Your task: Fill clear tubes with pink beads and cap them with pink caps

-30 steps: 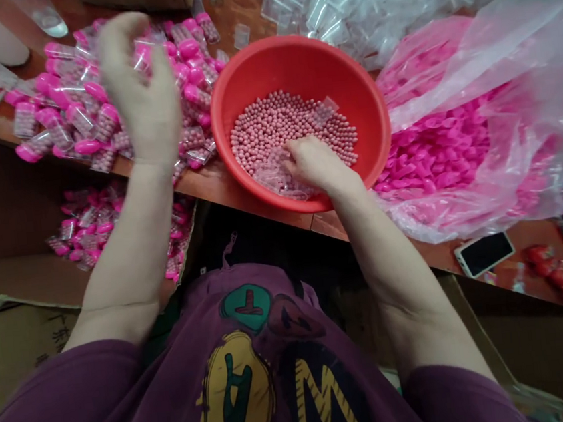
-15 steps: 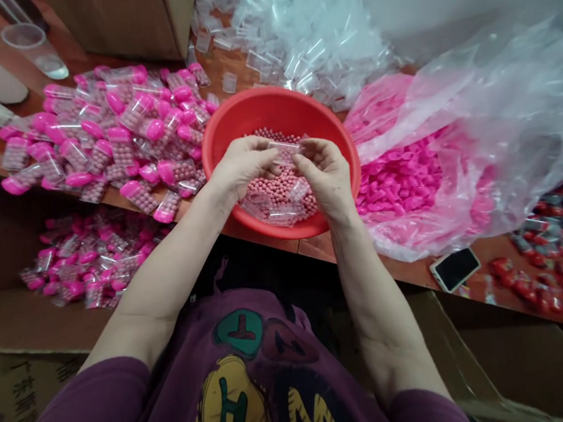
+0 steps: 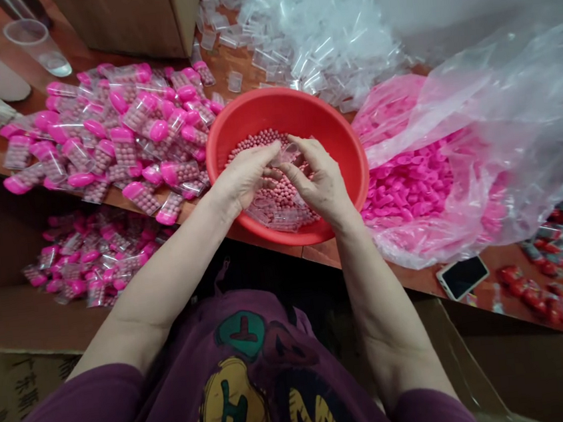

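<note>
Over the red basin (image 3: pixel 332 115), my left hand (image 3: pixel 250 174) and my right hand (image 3: pixel 321 176) meet at a small clear plastic container (image 3: pixel 289 152). Left fingers pinch its left side, while the right thumb and fingers close around its other side. Part of the container is hidden by the fingers, and what is inside it I cannot make out. Below the hands, small pink beads (image 3: pixel 285 192) cover the basin's bottom. Several more clear containers (image 3: pixel 282 219) lie on the beads near the front wall.
Left of the basin lie bead-filled bottles with pink caps (image 3: pixel 123 137), and more fill a box below. Clear empty containers (image 3: pixel 312 26) are heaped behind. To the right, a plastic bag holds pink caps (image 3: pixel 409 184). A phone (image 3: pixel 463 278) lies near the table edge.
The clear container has turned from lying lengthwise between my hands to having its round opening toward me. My hands have come closer together, and the view has shifted slightly.
</note>
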### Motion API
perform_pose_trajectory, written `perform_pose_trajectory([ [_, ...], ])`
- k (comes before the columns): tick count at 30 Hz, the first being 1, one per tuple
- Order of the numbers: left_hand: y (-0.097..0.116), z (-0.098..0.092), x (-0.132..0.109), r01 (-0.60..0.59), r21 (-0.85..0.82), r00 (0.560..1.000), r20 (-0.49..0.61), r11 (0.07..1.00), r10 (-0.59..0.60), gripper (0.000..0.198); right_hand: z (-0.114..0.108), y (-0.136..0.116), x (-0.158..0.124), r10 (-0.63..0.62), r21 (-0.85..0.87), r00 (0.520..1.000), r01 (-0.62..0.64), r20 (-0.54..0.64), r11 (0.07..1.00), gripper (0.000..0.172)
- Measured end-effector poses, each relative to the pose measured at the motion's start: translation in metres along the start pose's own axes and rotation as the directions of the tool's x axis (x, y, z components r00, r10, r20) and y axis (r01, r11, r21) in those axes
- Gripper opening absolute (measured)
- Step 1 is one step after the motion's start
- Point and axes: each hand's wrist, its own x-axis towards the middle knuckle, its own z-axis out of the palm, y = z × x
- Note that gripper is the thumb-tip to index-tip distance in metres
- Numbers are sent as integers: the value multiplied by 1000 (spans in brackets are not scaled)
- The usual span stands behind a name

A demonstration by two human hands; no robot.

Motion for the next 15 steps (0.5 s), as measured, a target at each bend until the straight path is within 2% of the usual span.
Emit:
perform_pose_trajectory([
  [2, -2, -1, -1, -59, 39, 998, 19, 998, 58, 27, 0, 5, 2, -16, -38, 999, 18, 41, 999, 65],
  [5, -2, -2, -2, -84, 83, 996, 45, 993, 80, 29, -1, 11, 4, -39, -46, 997, 42, 73, 998, 67],
  [9, -3, -5, 1, -88, 86, 996, 13, 992, 87, 32, -1, 15, 8, -60, -48, 993, 65, 101, 997, 71],
  [14, -4, -6, 7, -105, 120, 994, -1, 987, 106, 36, 4, 17, 20, -28, -73, 989, 39, 146, 997, 66],
  [15, -4, -5, 7, -109, 118, 993, -33, 987, 114, 36, 7, 18, 22, -24, -64, 989, 34, 149, 997, 66],
])
